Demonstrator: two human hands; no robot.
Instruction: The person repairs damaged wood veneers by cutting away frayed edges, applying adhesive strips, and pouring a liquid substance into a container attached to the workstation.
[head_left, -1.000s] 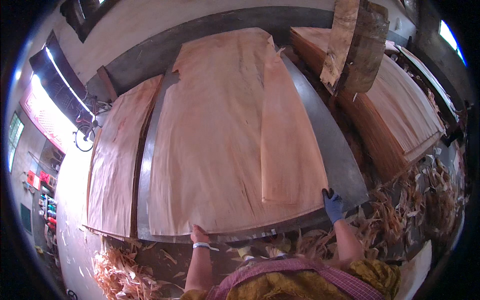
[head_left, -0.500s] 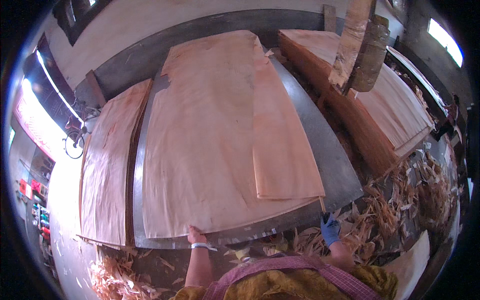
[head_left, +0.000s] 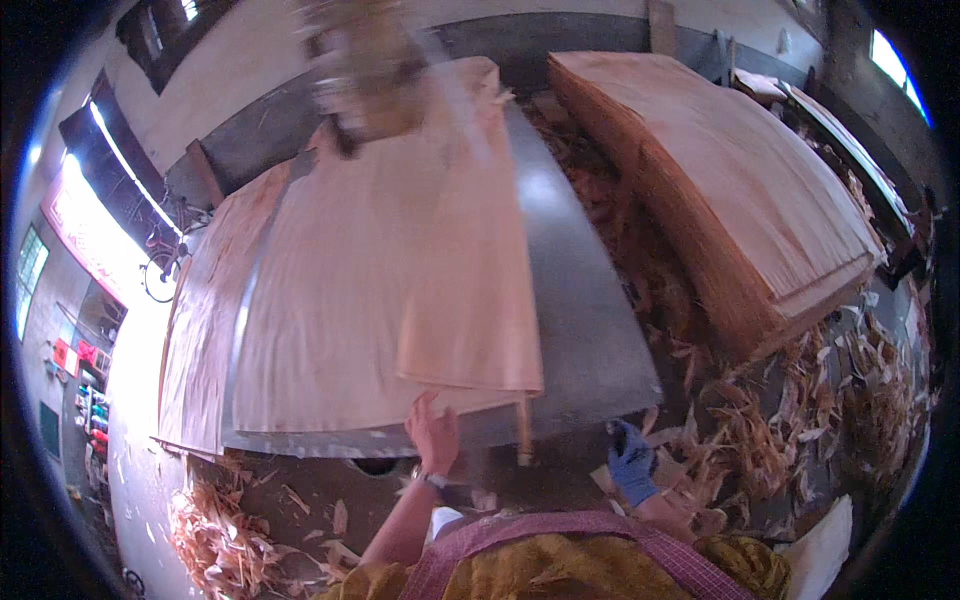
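Note:
A large pale pinkish wood veneer sheet (head_left: 330, 300) covers much of a grey metal-topped table (head_left: 590, 340). A narrower veneer piece (head_left: 470, 330) lies over its right side, and a thin strip (head_left: 525, 430) hangs past the front edge. My bare left hand (head_left: 432, 432) is at that front edge, left of the strip, its fingers stretched and somewhat apart; whether they touch the veneer is unclear. Off the table's front right corner is my right hand (head_left: 632, 465) in a blue glove with dark fingertips. Its fingers are curled, and what they hold is not distinguishable.
A tall veneer stack (head_left: 720, 230) stands to the right, a lower veneer stack (head_left: 195, 350) to the left. Veneer scraps (head_left: 220, 540) litter the floor, with more shavings (head_left: 760, 420) at right. Overhead, a blurred brown block (head_left: 370, 70) hides part of the sheet's far end.
My left hand has let go of the sheet's edge and moved right. The sheet and overlying piece appear farther left. The overhead block has swung from right to left; my right hand has shifted slightly left.

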